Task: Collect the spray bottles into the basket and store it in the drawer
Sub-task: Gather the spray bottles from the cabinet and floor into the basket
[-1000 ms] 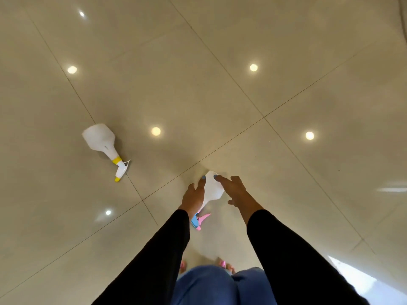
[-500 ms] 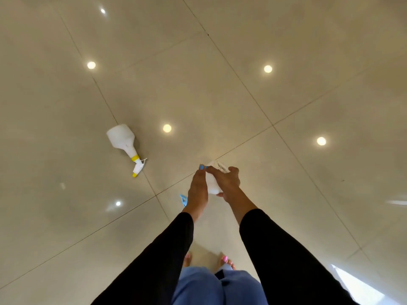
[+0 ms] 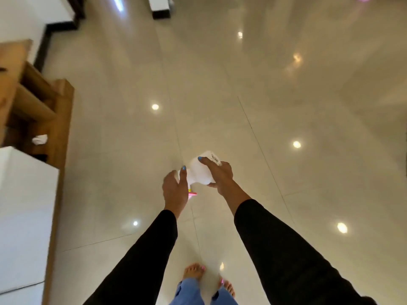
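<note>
The fingers point(image 3: 203, 160) of the right hand point(image 3: 220, 176) are wrapped over the wide base of a white spray bottle point(image 3: 199, 172), grasping it in the air above the floor. The bottle lies roughly level, its neck pointing toward the left hand point(image 3: 175, 187), whose fingers are loosely curled at the neck end; whether they actually grip it cannot be told. A pink trigger point(image 3: 192, 194) pokes out just below the left hand.

A small printed label point(image 3: 215, 160) sits on the bottle's base beside the right hand, but motion blur makes its writing unreadable.

Both arms wear black sleeves point(image 3: 275, 243), and bare feet point(image 3: 195, 271) below blue jeans stand on the glossy tiled floor point(image 3: 242, 95), which carries bright reflected lights.

At the left edge stands a wooden shelf unit point(image 3: 61, 119) with a crumpled white item point(image 3: 40, 139) on one shelf, and a white cabinet top point(image 3: 24, 212) just in front of it. Ahead and to the right the floor lies open, with dark-based furniture point(image 3: 160, 9) only at the far top. No basket shows here.
</note>
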